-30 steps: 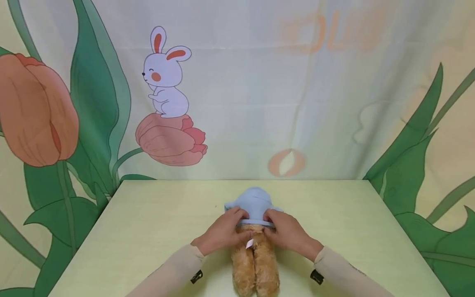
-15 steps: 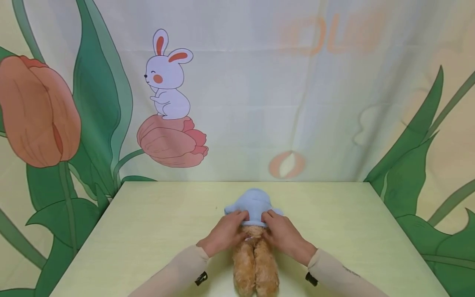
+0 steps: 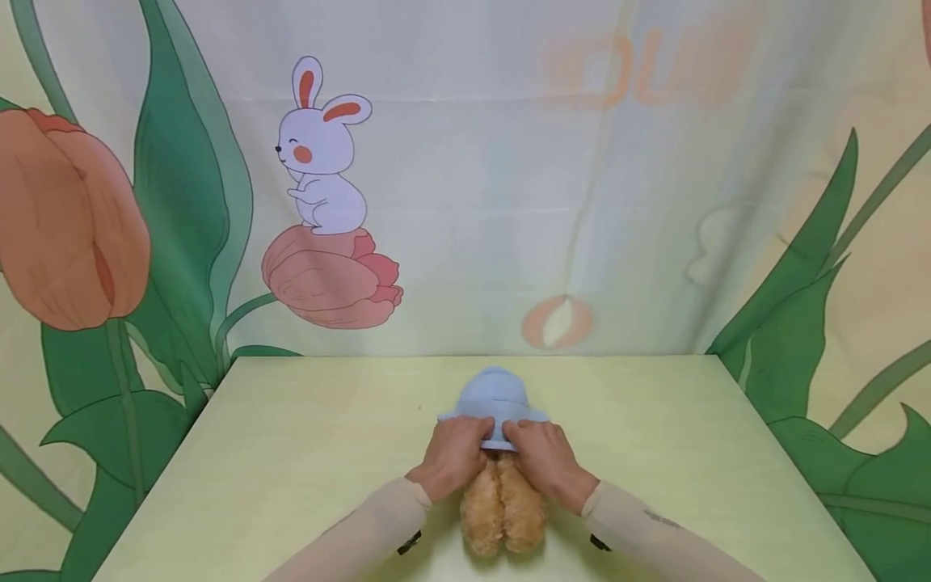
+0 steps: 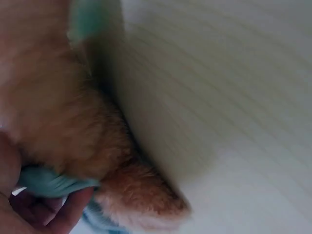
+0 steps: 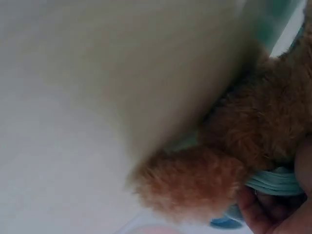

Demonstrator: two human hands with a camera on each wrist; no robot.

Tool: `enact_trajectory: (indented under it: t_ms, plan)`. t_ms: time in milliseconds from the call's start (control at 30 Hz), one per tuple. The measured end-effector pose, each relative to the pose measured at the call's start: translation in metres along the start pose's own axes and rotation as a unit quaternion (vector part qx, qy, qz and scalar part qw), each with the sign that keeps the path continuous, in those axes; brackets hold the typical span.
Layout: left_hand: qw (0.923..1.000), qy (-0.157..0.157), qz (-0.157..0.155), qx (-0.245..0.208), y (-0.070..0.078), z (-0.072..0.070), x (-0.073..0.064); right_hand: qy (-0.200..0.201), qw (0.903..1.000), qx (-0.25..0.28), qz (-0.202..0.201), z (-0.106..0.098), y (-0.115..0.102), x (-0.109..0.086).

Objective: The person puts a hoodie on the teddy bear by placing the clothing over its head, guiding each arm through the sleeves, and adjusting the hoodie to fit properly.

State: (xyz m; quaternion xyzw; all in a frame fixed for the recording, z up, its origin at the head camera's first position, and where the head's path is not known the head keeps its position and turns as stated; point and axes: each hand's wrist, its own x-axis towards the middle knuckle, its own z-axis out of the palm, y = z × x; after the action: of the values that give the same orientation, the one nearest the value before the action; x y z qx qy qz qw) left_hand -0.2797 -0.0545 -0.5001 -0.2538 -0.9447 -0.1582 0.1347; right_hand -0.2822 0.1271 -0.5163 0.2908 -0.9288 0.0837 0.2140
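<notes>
A brown furry plush toy [image 3: 503,517] lies on the table with its two legs toward me. Over its upper part sits a light blue shirt [image 3: 494,398], with small sleeves sticking out at both sides. My left hand [image 3: 452,453] grips the shirt's hem on the left. On the right, the same hem is pinched by my right hand [image 3: 547,459]. Both wrist views show bunched blue-green cloth [image 4: 53,183] between thumb and fingers, close against the fur. A furry limb [image 5: 190,185] juts out beside the right fingers. The toy's head is hidden in the head view.
The pale yellow-green table [image 3: 305,453] extends around the toy on both sides. Behind it hangs a printed curtain [image 3: 465,202] with a rabbit and tulips.
Both hands have drawn inward. The shirt's hem sits slightly lower, with less fur showing beneath it. The toy's feet now lie higher in view, and its white tag is no longer visible.
</notes>
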Motion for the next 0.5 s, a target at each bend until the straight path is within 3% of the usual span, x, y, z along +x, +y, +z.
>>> enact_trajectory:
  t_ms: [100, 267, 367, 500]
  plan:
    - [0.9985, -0.017, -0.012, -0.051, -0.005, -0.006, -0.006, -0.005, 0.9993, 0.028, 0.025, -0.003, 0.003, -0.004]
    - [0.9887, -0.065, -0.012, -0.134, -0.016, -0.019, -0.019, -0.039, 0.991, 0.113, 0.059, -0.016, 0.009, -0.014]
    - [0.9875, -0.074, 0.002, -0.139, -0.019, -0.022, -0.023, -0.061, 0.9858, 0.145, 0.058, -0.021, 0.009, -0.016]
    - [0.9928, -0.057, 0.023, -0.103, -0.017, -0.018, -0.021, -0.053, 0.9904, 0.119, 0.045, -0.019, 0.006, -0.013]
